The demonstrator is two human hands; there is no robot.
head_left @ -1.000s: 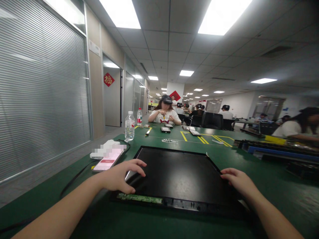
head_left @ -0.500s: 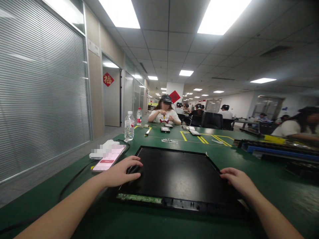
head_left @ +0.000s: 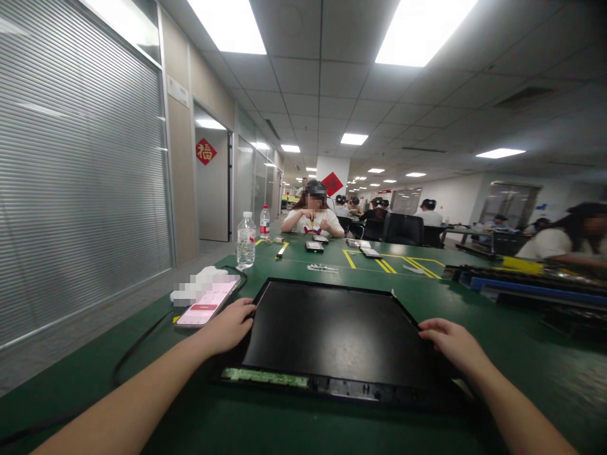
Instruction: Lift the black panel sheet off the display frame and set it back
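Observation:
A black flat display panel (head_left: 332,328) lies screen up on the green table in front of me. Along its near edge runs a black strip with a bare green circuit board (head_left: 265,378) at the left. My left hand (head_left: 234,325) is closed on the panel's left edge, fingertips at the rim and the thumb mostly hidden. On the right edge, my right hand (head_left: 446,338) pinches the frame between thumb and fingers. A small light tab (head_left: 393,294) sticks up at the panel's far right corner.
Left of the panel lies a phone (head_left: 208,303) with a lit screen, beside a black cable (head_left: 137,347). A water bottle (head_left: 246,240) stands behind it. Small drives (head_left: 314,246) lie near a co-worker (head_left: 313,215) opposite. Dark and blue parts (head_left: 507,284) are at the right.
My left hand has moved left, from over the panel's surface with fingers spread to its left edge, and has closed there. My right hand stays on the right edge.

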